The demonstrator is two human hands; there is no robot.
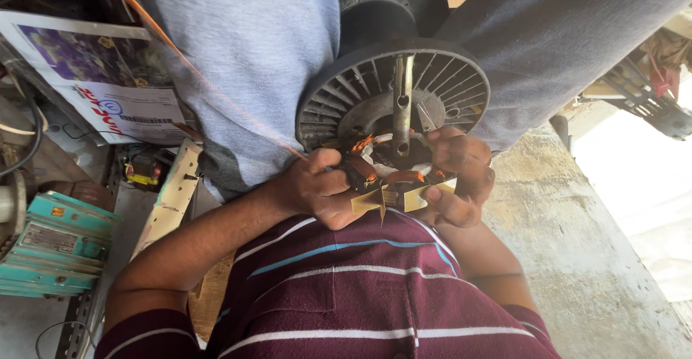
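Both hands curl shut around the copper-wound round grey metal motor stator (393, 125) in the lap, left hand (321, 189) pinching the thin orange wire (216, 89), right hand (461, 179) gripping the yellowish insulation paper strip (411, 197).

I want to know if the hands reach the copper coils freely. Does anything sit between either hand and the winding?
Nothing visible does. The left hand and right hand both already grip the copper winding, fingers directly on it.

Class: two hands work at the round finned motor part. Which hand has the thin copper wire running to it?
The left hand; the copper wire slants down to it.
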